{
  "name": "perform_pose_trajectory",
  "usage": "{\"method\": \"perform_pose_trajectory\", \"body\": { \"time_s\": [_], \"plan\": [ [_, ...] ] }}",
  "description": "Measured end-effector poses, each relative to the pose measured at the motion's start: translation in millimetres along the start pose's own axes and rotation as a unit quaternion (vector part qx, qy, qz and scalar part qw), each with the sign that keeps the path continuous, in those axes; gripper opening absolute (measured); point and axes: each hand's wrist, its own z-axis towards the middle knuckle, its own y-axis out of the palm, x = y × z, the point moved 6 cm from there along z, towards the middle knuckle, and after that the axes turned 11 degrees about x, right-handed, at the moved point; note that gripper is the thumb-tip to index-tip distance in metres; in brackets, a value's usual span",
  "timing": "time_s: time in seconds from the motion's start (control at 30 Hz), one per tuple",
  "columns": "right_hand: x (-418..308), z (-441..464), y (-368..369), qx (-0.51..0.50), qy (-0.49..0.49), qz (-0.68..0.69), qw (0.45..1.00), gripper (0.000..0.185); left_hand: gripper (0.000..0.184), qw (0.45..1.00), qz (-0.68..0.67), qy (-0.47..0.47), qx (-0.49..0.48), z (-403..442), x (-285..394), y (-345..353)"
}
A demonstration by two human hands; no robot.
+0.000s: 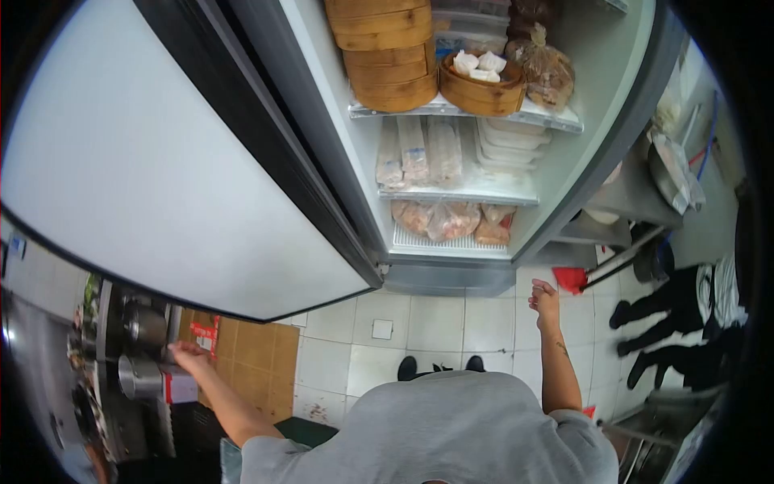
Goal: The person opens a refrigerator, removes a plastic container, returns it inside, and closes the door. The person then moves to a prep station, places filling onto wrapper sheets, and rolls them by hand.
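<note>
Two hands are spread before the refrigerator [450,277]: the left hand [189,355] near its open door [177,161], fingers too blurred to tell whether open or closed; the right hand [546,298] off its right edge, fingers curled closed. Inside the refrigerator, bamboo steamers [391,77], one holding white buns [465,63], stand above bagged food [451,219].

left hand [188,356] blurred, stacked bamboo steamers [387,58] cut off by the top edge
</note>
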Motion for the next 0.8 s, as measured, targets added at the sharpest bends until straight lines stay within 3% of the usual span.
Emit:
{"method": "perform_pose_trajectory", "body": {
  "time_s": [0.03, 0.1, 0.17, 0.23, 0.3, 0.37, 0.47, 0.6, 0.8],
  "plan": [
    [4.5, -14.0, 11.8, -0.016, -0.017, -0.037, 0.999, 0.031, 0.045, 0.999, 0.025, 0.017, -0.019, 59.0, 14.8, 4.7],
    [10.6, -38.4, 36.9, -0.053, -0.053, -0.112, 0.991, 0.029, 0.050, 0.996, 0.060, 0.062, 0.036, 90.4, 47.5, 30.9],
    [12.5, -46.8, 62.3, -0.078, -0.179, -0.190, 0.962, 0.025, 0.056, 0.990, 0.102, 0.087, -0.048, 88.4, 68.7, 70.3],
    [1.0, -66.1, 83.6, -0.108, -0.316, -0.263, 0.905, 0.025, 0.055, 0.987, 0.135, 0.035, -0.082, 95.3, 66.5, 106.0],
    [-9.4, -83.1, 92.7, -0.128, -0.307, -0.309, 0.891, 0.025, 0.048, 0.982, 0.124, -0.019, -0.139, 112.2, 51.0, 136.2],
    [-12.5, -97.3, 92.0, -0.142, -0.302, -0.347, 0.877, 0.026, 0.041, 0.957, 0.053, -0.102, -0.264, 151.2, 24.6, 165.2],
    [-8.4, -103.2, 86.6, -0.149, -0.300, -0.389, 0.858, 0.027, 0.044, 0.951, 0.044, -0.066, -0.300, 117.0, 28.2, 172.7],
    [-2.0, -101.3, 68.6, -0.139, -0.289, -0.401, 0.858, 0.027, 0.043, 0.965, 0.037, -0.014, -0.258, 82.1, 29.6, 158.1],
    [22.6, -89.0, 16.0, -0.105, -0.281, -0.389, 0.871, 0.028, 0.040, 0.983, 0.100, 0.056, -0.141, 53.4, 59.1, 65.9]
  ]
}}
